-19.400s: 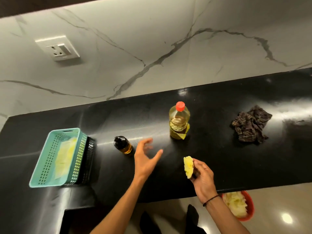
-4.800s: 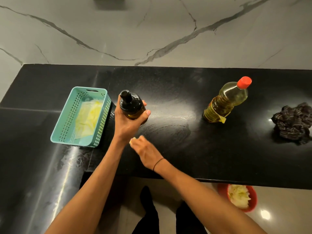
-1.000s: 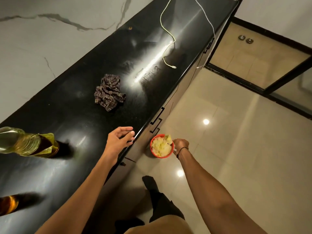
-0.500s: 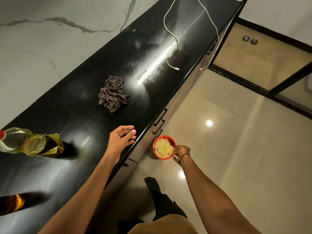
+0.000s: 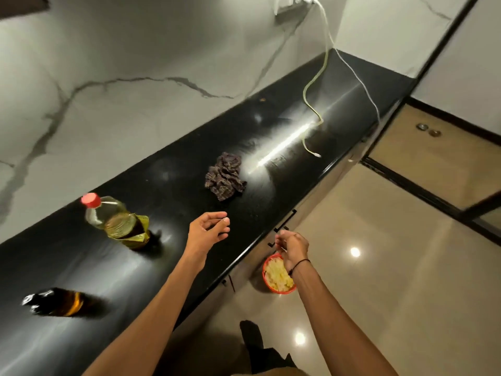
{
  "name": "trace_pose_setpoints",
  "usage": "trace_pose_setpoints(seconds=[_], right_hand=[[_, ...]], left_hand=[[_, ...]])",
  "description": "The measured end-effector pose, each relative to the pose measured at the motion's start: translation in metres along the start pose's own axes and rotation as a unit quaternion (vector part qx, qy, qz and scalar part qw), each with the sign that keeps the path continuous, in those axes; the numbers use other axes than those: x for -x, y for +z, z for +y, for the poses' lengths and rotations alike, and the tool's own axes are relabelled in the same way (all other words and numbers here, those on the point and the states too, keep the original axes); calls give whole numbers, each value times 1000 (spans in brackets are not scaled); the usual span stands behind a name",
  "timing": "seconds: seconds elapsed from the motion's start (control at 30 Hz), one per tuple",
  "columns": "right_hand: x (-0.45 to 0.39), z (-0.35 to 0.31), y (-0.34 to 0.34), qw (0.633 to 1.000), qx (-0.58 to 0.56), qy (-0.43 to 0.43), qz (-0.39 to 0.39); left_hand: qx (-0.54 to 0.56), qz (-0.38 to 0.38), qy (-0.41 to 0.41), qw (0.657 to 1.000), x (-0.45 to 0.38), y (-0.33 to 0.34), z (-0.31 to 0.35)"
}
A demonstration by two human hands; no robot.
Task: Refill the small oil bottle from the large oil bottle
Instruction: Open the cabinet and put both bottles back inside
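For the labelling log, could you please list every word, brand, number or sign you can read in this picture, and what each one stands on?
No text can be read here.
large oil bottle: its yellow label is there, but the print is too blurred to read.
small oil bottle: motion-blurred, no label legible.
wall socket plate: no marking visible.
crumpled cloth: checked pattern only, no lettering.

Single head-worn view, angled down along counter (image 5: 168,191) and floor (image 5: 379,280)

Bare forearms; thin black band (image 5: 299,264) on right wrist; dark trousers (image 5: 267,356).
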State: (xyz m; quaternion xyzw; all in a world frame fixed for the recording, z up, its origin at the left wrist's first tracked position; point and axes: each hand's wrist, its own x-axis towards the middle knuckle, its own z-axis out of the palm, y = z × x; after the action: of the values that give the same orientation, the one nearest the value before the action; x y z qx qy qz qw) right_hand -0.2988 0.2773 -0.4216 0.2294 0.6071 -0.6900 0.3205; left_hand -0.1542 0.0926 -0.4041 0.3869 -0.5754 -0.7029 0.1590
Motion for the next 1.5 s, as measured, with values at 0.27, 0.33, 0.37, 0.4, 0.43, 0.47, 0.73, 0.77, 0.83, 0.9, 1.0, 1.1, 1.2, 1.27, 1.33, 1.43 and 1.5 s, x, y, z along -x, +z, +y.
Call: trace_pose_setpoints(seconds=[0.27,0.33,0.37,0.4,0.43,0.47,0.73,0.77,0.83,0.9,1.0,1.1,1.2,1.27,1.33,1.43,1.5], right_hand=[[82,37,165,967,56,-5,-248],[110,48,195,953,81,-17,-292],[122,54,208,946,95,-26,-308],[134,57,218,941,104,-36,-319],[143,59,226,938,109,-44,-327],[154,58,236,933,108,-48,-340],[270,-37,332,825,-121,6,-553],[283,-55,344,814,-135,-4,-565],[306,-88,364,805,-155,-21,-572],[320,-110,378,809,-158,-37,-566],[326,-121,389,832,-143,-39,-535],[320,-122,391,833,-133,-39,-536],[314,-123,392,823,-133,-27,-551],[312,-124,391,823,-128,-21,-553],[312,-126,387,822,-126,-17,-555],[315,-130,374,819,-125,-10,-560],[319,-134,361,824,-126,-6,-553]], left_hand=[[70,134,78,985,40,-92,37],[88,169,92,977,57,-119,47],[95,184,101,973,66,-133,51],[101,196,112,969,76,-147,56],[107,207,122,965,85,-159,59],[117,222,135,959,94,-174,65],[304,234,264,885,133,-235,173],[311,219,286,880,132,-235,192],[312,207,323,869,130,-231,231],[303,216,346,861,126,-223,267],[322,241,367,839,120,-215,301],[344,279,370,817,116,-208,312],[358,305,371,801,113,-200,316],[375,300,374,793,114,-196,319],[398,294,376,783,117,-189,322],[420,287,369,778,122,-179,326],[432,280,363,777,128,-174,325]])
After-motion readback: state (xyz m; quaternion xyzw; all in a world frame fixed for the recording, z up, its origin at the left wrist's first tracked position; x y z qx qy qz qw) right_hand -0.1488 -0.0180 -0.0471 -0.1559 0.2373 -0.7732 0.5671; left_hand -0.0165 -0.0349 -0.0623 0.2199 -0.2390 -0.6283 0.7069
